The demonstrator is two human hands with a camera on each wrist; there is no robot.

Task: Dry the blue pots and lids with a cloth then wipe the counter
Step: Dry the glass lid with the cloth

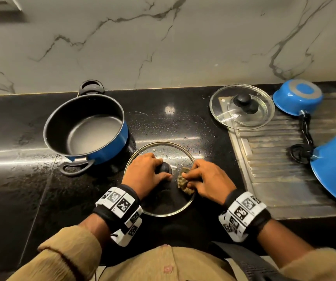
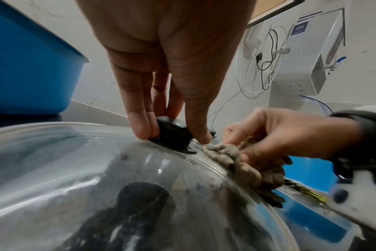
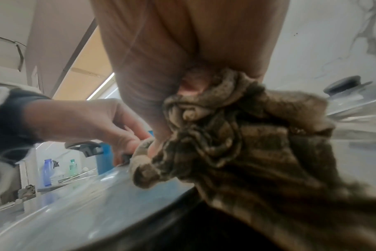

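Note:
A glass lid (image 1: 159, 148) lies on the black counter (image 1: 21, 189) in front of me. My left hand (image 1: 147, 172) pinches its black knob (image 2: 174, 134) between fingers and thumb. My right hand (image 1: 205, 180) grips a bunched brown cloth (image 1: 184, 183) and presses it on the lid's right side, next to the knob. In the right wrist view the cloth (image 3: 236, 139) fills the frame over the lid (image 3: 75, 203). A large blue pot (image 1: 86, 128) stands upright to the left of the lid.
A second glass lid (image 1: 242, 107) lies at the back right, partly on the steel drainboard (image 1: 274, 159). A small blue saucepan (image 1: 297, 97) and a bigger blue pot (image 1: 335, 169) sit upside down there. Water drops dot the counter around the lid.

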